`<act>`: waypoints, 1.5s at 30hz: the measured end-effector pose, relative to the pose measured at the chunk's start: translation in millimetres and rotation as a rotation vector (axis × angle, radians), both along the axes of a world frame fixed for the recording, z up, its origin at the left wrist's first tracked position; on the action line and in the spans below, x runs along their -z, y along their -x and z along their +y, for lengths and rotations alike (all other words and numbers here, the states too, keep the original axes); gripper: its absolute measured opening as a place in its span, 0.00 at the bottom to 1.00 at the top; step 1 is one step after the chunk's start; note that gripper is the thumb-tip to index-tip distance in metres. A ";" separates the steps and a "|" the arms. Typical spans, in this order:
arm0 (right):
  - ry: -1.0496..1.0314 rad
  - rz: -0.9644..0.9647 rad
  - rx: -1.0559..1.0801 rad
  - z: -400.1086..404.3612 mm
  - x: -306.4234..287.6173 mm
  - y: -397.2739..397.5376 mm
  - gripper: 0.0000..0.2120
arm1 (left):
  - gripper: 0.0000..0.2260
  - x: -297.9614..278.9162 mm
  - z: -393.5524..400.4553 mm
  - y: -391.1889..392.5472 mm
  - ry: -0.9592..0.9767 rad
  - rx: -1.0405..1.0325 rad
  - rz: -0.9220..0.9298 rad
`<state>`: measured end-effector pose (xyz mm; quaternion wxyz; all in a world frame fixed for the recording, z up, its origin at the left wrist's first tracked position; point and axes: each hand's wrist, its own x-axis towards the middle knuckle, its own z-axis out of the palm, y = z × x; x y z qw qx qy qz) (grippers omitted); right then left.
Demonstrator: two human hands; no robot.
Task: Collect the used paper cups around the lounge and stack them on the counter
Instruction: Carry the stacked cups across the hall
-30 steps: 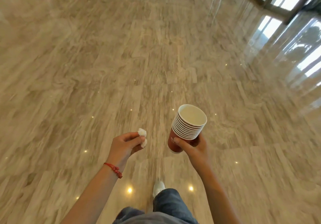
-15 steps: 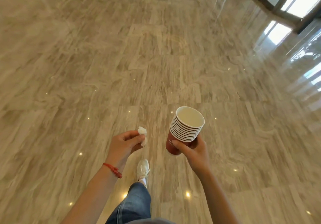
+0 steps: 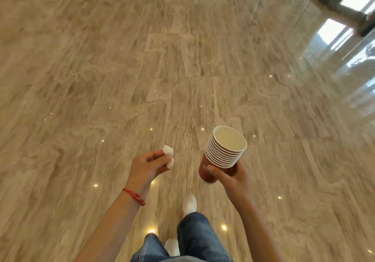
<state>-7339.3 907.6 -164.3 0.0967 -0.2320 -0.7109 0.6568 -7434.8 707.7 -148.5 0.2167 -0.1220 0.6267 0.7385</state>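
Observation:
My right hand grips a stack of several nested paper cups, dark red outside with white rims and a white inside, tilted up and to the right. The top cup looks empty. My left hand, with a red cord on its wrist, pinches a small crumpled white tissue between thumb and fingers. Both hands are held out in front of me at waist height, about a hand's width apart. No counter is in view.
Polished beige marble floor spreads all around, dotted with reflected ceiling lights. A dark-framed glass door or window stands at the far right. My jeans and white shoes show below the hands.
I have walked forward across the floor; my legs have swapped stride and the glass door has drifted further right. Both hands keep their hold and pose.

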 end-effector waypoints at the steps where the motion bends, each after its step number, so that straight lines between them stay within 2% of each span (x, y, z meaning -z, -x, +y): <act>1: 0.005 0.004 -0.002 7.1 2.0 20.9 0.21 | 0.06 2.3 9.1 19.6 0.001 0.006 -0.002; 4: 0.007 0.021 -0.023 33.4 9.7 89.3 0.22 | 0.08 10.5 36.5 83.3 0.008 0.014 0.005; 11: 0.027 0.051 -0.032 106.8 -2.4 266.5 0.26 | 0.05 4.4 103.8 248.0 0.001 -0.087 -0.005; 20: -0.007 0.023 -0.077 172.4 0.0 456.4 0.22 | 0.05 -1.0 171.4 437.5 -0.004 -0.103 0.005; 25: 0.007 0.000 -0.049 203.3 8.2 581.8 0.29 | 0.05 13.3 201.9 567.4 -0.025 -0.096 0.004; 34: 0.002 0.001 -0.047 261.7 -6.9 810.2 0.25 | 0.05 -5.9 253.8 811.3 -0.004 -0.081 0.031; 45: 0.024 -0.002 -0.022 370.1 13.1 1036.8 0.21 | 0.06 17.7 368.7 1035.4 0.023 -0.033 -0.005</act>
